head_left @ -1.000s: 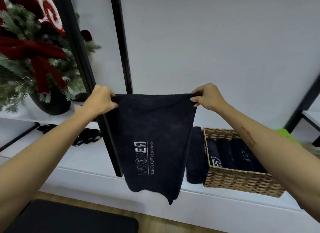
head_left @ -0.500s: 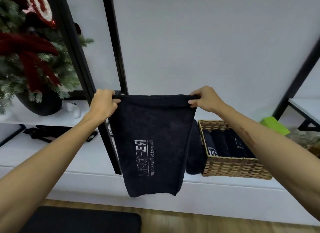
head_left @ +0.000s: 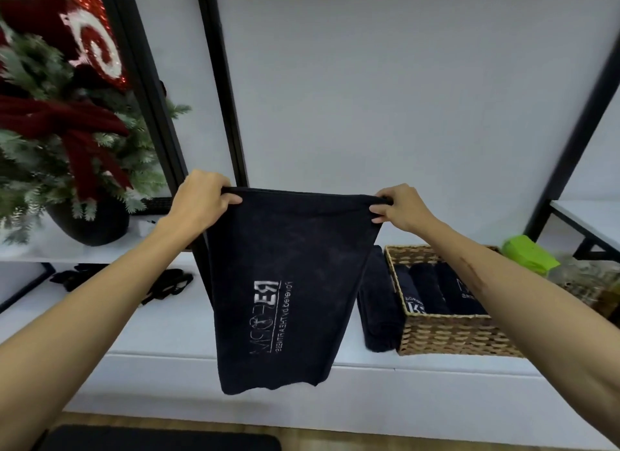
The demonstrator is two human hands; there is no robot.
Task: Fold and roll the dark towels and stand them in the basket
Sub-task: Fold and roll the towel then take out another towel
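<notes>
A dark towel with white lettering hangs in the air in front of me, folded over and held by its top edge. My left hand grips the top left corner. My right hand pinches the top right corner. Behind it on the right stands a wicker basket with several rolled dark towels inside. Another dark towel lies on the white shelf right beside the basket's left wall.
The white shelf runs across below the towel. Black frame posts rise behind it. A potted Christmas tree stands upper left, black straps lie under it, a green packet sits far right, a dark mat on the floor.
The towel's lower edge has settled and now hangs straighter. Both hands keep hold of the top corners and have stayed at about the same height.
</notes>
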